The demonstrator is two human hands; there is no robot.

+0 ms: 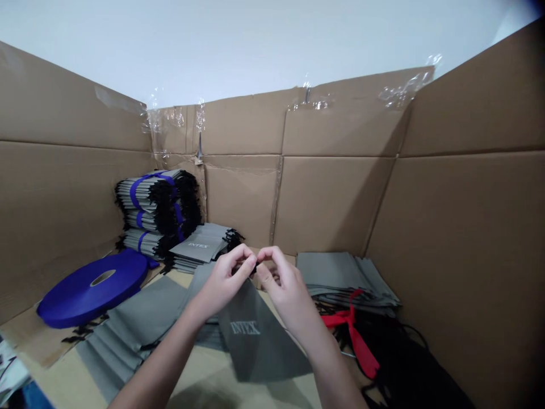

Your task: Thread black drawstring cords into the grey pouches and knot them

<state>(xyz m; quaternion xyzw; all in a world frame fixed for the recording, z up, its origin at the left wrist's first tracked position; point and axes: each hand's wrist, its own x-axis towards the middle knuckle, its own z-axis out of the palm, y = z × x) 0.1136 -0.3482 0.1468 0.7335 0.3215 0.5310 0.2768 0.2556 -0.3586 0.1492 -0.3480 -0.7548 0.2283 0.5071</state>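
Observation:
A grey fabric pouch (255, 358) printed with white INTEX lettering hangs below my hands at the middle of the view. At its top corner is a short bit of black drawstring (254, 268), mostly covered by fingers. My left hand (225, 281) pinches it between thumb and forefinger. Close beside it, my right hand (289, 292) is closed too, thumb and forefinger curled at the same cord. More grey pouches (145, 307) lie overlapping to the left, partly behind my left forearm.
Bundles of pouches (145, 199) tied with blue strap are stacked back left, near a blue strap roll (97, 289). A loose pouch pile (198, 247) lies beside them. At right are flat pouches (332, 272), a red ribbon (355, 335) and black cords (409, 363). Cardboard walls (332, 199) surround the table.

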